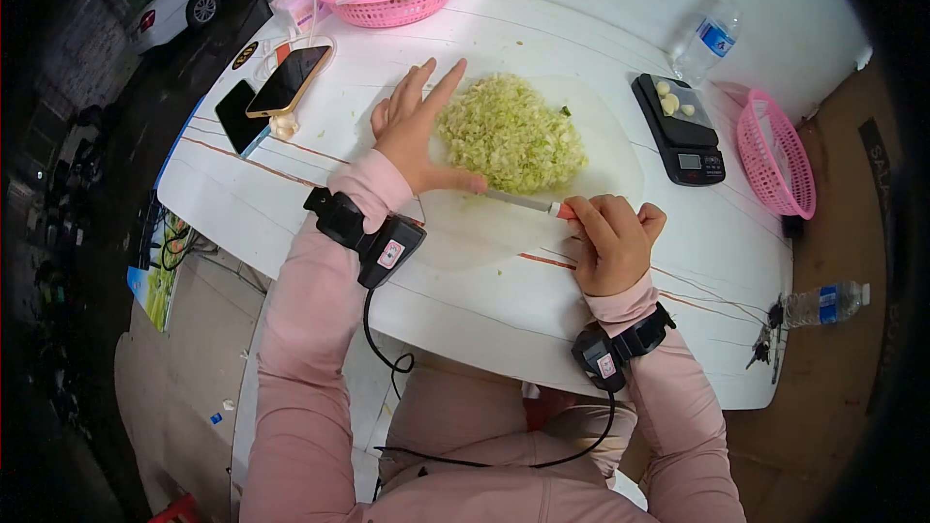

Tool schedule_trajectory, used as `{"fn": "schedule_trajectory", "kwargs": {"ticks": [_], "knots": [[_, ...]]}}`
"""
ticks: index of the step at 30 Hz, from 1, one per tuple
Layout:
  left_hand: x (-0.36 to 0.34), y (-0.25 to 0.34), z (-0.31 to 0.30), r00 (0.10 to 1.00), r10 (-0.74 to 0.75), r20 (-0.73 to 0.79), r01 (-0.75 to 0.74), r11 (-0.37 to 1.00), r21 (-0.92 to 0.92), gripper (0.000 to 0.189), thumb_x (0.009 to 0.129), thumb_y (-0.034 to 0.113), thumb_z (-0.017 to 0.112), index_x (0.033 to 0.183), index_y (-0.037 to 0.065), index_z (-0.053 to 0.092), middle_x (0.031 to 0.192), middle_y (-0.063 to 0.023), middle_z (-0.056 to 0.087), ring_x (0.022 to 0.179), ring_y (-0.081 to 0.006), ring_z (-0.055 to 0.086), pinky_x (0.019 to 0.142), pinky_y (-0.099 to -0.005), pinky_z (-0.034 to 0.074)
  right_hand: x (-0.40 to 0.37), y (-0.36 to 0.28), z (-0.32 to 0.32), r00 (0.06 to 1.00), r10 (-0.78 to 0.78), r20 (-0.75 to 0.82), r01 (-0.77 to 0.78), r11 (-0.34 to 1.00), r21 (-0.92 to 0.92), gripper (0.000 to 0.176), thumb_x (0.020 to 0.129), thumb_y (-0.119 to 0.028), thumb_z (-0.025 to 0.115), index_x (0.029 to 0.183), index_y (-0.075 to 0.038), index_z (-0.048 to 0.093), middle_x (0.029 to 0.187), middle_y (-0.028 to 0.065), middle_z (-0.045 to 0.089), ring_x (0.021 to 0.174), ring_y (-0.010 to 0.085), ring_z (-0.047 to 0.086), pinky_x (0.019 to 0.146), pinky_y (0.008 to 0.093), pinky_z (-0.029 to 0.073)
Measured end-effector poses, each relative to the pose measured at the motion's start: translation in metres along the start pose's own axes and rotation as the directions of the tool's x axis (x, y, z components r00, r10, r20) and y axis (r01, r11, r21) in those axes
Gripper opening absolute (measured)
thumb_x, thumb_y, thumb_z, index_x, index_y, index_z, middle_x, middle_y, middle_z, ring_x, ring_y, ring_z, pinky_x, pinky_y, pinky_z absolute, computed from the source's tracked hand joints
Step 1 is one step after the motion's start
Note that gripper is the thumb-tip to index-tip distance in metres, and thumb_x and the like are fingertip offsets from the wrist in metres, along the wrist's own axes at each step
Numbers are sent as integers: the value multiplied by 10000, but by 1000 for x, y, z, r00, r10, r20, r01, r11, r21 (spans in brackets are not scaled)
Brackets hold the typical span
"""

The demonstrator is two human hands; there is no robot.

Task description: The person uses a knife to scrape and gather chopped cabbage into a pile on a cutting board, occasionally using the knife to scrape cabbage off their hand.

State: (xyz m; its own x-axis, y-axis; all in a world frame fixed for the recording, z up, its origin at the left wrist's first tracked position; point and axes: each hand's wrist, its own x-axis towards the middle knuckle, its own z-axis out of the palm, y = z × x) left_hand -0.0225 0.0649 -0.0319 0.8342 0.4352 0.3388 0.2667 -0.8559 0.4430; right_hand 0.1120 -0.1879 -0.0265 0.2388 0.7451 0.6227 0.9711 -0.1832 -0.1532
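Note:
A mound of finely chopped pale green vegetable [511,133] lies on a translucent white cutting board [605,150]. My right hand [615,240] grips a small knife [523,200] by its red handle, the narrow blade pointing left along the near edge of the mound. At the left of the heap is my left hand [418,131], open, fingers spread away from me and the thumb right at the far end of the blade. Both wrists carry strapped black devices with cables.
Two phones [289,80] lie at the left, by a garlic bulb [284,126]. A pink basket of packets [392,10] stands at the back. To the right are a black kitchen scale [678,131] with peeled cloves, another pink basket [775,155], water bottles [707,42] and keys [763,341].

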Motion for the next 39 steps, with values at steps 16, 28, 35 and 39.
{"fn": "schedule_trajectory", "kwargs": {"ticks": [16,28,35,39], "knots": [[0,3,4,998,-18,59,19,1000,-13,1311,487,647,859,1546,311,162,1584,-174,140,1468,-393,92,1108,-601,126,-4,0,4,999,33,38,-33,999,5,400,699,49,627,1048,-145,655,837,-17,565,803,169,550,780,395,295],[4,9,10,999,-28,-33,29,999,31,1320,489,617,871,1551,321,145,1587,-188,100,1472,-386,69,1120,-603,58,-2,3,5,996,84,1,-84,996,-9,441,655,56,639,1031,-171,662,843,-39,553,842,160,525,811,409,276],[5,24,5,995,-95,-18,97,990,105,1316,495,506,910,1542,381,122,1593,-190,56,1474,-388,63,1121,-604,58,-9,15,18,996,83,21,-83,995,50,446,656,54,645,1042,-168,664,866,-21,557,857,174,522,815,408,281],[3,11,0,998,32,-54,-32,999,-3,1294,501,562,889,1543,360,148,1593,-192,50,1471,-406,51,1114,-618,78,-2,7,6,998,65,-9,-64,997,54,452,651,56,644,1047,-161,664,871,-19,558,856,173,528,814,404,279]]}}
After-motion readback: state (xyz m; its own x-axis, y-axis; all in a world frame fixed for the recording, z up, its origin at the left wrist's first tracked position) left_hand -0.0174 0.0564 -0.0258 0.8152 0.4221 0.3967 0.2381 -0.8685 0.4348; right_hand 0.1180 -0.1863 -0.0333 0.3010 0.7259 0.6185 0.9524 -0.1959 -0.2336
